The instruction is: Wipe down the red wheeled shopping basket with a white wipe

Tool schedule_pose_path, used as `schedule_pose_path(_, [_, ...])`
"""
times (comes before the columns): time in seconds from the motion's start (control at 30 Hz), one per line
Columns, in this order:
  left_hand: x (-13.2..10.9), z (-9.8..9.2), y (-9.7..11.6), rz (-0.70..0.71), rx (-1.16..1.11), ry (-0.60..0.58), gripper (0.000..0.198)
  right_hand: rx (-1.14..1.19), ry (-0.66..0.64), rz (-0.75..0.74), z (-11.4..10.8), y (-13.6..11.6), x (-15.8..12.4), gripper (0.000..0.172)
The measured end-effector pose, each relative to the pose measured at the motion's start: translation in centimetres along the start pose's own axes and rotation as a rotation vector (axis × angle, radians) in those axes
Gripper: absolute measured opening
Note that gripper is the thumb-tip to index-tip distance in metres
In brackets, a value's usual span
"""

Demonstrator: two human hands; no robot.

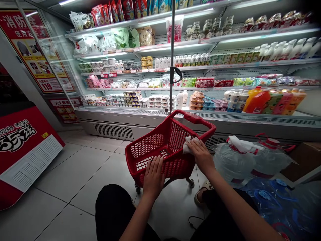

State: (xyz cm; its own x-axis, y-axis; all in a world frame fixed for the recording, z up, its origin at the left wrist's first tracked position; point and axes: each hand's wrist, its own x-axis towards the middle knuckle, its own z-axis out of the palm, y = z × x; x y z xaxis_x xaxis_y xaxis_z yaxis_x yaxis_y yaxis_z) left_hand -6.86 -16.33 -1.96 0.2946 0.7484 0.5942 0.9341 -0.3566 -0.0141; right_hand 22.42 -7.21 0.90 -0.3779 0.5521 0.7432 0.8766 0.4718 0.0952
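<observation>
A small red plastic shopping cart point(150, 147) on wheels stands on the tiled floor right in front of me. My left hand point(152, 175) rests on its near rim with the fingers wrapped over the edge. My right hand point(200, 154) presses a white cloth point(187, 144) against the cart's right rim, below the red handle point(198, 120). The cart's basket looks empty. My knees in dark trousers show at the bottom, so I am crouched low.
A lit chiller shelf point(190, 115) full of drinks and dairy packs runs behind the cart. A thin metal pole point(172, 53) rises from the cart. Large water jugs point(238, 160) lie at my right. A red freezer cabinet point(22, 150) stands on the left.
</observation>
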Motion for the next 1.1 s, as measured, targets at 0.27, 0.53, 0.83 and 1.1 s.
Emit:
schedule_pose_path(0.27, [0.0,0.8,0.6,0.011,0.024,0.011,0.080,0.099,-0.025,-0.170,2.9,-9.2,-0.9,0.062])
schedule_pose_path(0.53, [-0.2,0.8,0.3,0.053,0.068,0.003,0.077,-0.052,-0.040,-0.053,-0.3,0.9,-0.3,0.069])
schedule_pose_path(0.83, [0.4,1.2,2.0,0.042,0.078,-0.015,0.086,0.085,-0.024,-0.147,3.5,-8.6,-1.2,0.064])
schedule_pose_path(1.1, [0.2,0.7,1.8,0.098,0.083,-0.022,0.080,0.110,-0.091,-0.178,2.1,-3.7,-0.2,0.066])
